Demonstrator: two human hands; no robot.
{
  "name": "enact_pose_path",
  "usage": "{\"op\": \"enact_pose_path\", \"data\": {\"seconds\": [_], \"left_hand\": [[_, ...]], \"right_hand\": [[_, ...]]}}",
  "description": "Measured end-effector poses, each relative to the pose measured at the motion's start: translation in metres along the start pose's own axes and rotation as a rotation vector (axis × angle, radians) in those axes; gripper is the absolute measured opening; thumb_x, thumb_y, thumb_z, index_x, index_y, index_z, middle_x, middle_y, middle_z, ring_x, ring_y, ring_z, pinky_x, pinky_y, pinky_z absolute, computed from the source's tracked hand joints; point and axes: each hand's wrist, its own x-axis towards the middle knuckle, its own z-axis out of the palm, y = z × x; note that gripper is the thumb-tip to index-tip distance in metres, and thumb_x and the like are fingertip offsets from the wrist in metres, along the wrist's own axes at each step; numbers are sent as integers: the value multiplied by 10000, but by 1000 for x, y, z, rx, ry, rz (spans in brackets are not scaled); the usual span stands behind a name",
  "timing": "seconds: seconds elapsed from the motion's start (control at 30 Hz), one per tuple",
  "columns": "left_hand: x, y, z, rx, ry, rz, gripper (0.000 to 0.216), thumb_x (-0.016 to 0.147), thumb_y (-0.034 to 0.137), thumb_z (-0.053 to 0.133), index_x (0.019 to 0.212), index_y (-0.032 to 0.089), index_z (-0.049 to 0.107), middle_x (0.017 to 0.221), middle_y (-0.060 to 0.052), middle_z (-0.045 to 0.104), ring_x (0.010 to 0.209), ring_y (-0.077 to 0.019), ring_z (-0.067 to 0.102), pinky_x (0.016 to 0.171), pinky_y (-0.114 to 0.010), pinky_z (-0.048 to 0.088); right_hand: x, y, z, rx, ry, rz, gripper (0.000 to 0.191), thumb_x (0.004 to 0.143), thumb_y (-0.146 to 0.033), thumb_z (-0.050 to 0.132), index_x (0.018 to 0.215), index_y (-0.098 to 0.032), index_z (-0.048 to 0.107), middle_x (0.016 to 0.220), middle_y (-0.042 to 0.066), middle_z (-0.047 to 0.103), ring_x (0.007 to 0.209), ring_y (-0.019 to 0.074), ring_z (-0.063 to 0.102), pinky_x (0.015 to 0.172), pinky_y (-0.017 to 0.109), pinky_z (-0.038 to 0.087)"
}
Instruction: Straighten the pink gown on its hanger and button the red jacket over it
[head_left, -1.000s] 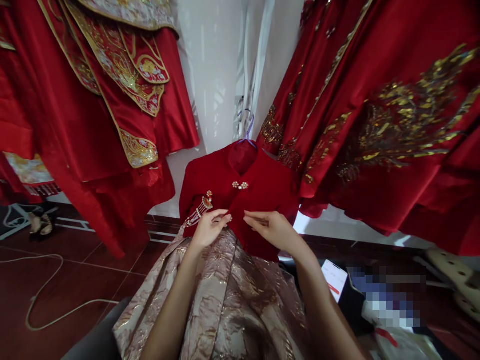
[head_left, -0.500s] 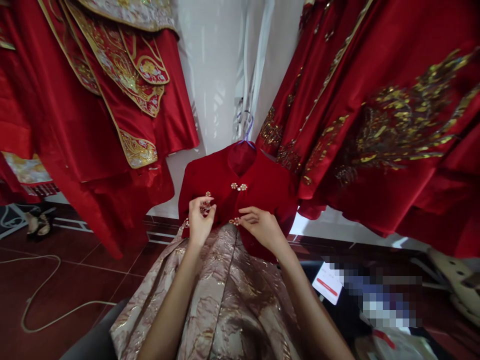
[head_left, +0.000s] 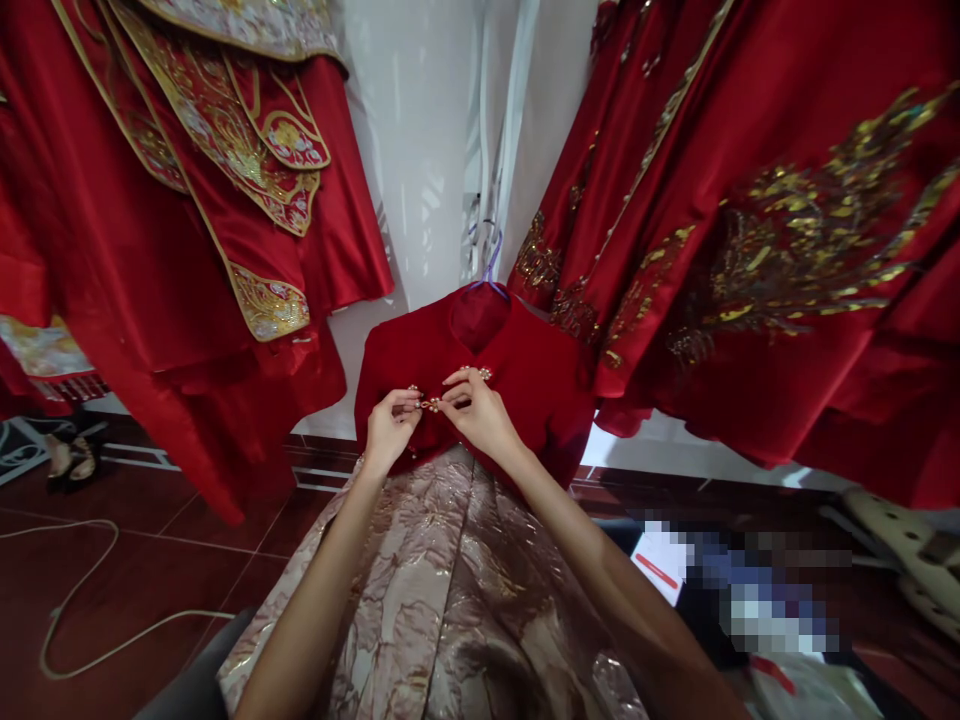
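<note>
A red jacket (head_left: 540, 400) hangs on a purple hanger (head_left: 491, 262) in front of me. My left hand (head_left: 390, 430) pinches one half of a beaded frog clasp at the jacket's front edge. Its other half, a beaded loop (head_left: 433, 404), is pinched between the fingertips of my right hand (head_left: 481, 418). The two halves meet or almost touch; I cannot tell whether they are hooked together. Another beaded clasp (head_left: 486, 374) shows higher up, partly behind my right fingers. Below hangs a pinkish-gold brocade skirt (head_left: 420, 560).
Red embroidered garments (head_left: 180, 250) hang at the left, and red sequinned garments (head_left: 787, 250) at the right. A pale cable (head_left: 82, 590) lies on the tiled floor near black shoes (head_left: 71, 460). A lit phone (head_left: 660, 560) is at lower right, beside a blurred patch.
My right hand has moved left and slightly up, bringing the beaded loop to my left hand. My left hand has shifted slightly, its fingers now on the other clasp half.
</note>
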Motion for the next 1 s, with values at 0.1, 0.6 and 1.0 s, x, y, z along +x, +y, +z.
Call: {"op": "enact_pose_path", "data": {"seconds": [0.1, 0.6, 1.0], "left_hand": [[1, 1, -1, -54, -15, -29, 274, 644, 142, 639, 917, 144, 649, 898, -61, 687, 837, -152, 646, 858, -349, 512], [4, -3, -10, 113, -18, 35, 243, 704, 288, 671, 896, 146, 714, 897, -80, 727, 815, -192, 684, 821, -351, 543], [1, -7, -15, 86, -59, 92, 238, 747, 286, 628, 947, 166, 579, 917, -57, 653, 812, -140, 636, 779, -300, 525]], "right_hand": [[9, 12, 13, -70, 10, -4, 236, 765, -182, 566, 978, -204, 468, 811, 11, 655, 714, 131, 649, 631, 247, 516], [0, 10, 27, -294, 95, -32, 147, 835, -234, 511, 977, -234, 475, 873, 1, 666, 769, 148, 644, 613, 242, 500], [-7, 12, 22, -123, 34, -40, 145, 833, -254, 526, 966, -210, 562, 921, 29, 688, 819, 145, 662, 702, 272, 553]]}}
